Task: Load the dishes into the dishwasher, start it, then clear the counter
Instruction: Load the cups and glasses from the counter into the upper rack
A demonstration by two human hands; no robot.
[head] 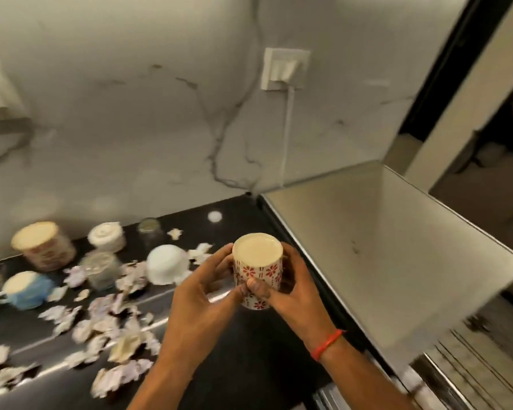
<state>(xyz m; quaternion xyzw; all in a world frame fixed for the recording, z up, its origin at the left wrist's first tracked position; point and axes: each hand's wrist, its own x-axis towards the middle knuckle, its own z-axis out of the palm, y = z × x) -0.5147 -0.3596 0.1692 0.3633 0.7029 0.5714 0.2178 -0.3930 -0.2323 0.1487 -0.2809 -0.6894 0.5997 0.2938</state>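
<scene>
A white cup with red flower marks (259, 263) is held upside down above the black counter (249, 350), its pale base facing me. My left hand (199, 294) grips its left side and my right hand (290, 287) grips its right side, both thumbs on the near wall. To the left on the counter stand more upturned dishes: a white bowl (166, 267), a blue mug (24, 290), a patterned cup (43, 245), a white ribbed cup (107, 236) and two glasses (101, 269). The grey dishwasher top (397, 247) lies just right of my hands.
Several crumpled paper scraps (107, 335) litter the counter's left and front. A wall socket with a white cable (285, 69) sits on the marble backsplash. Metal rack wires (468, 359) show at the lower right under the dishwasher top. A doorway opens at the far right.
</scene>
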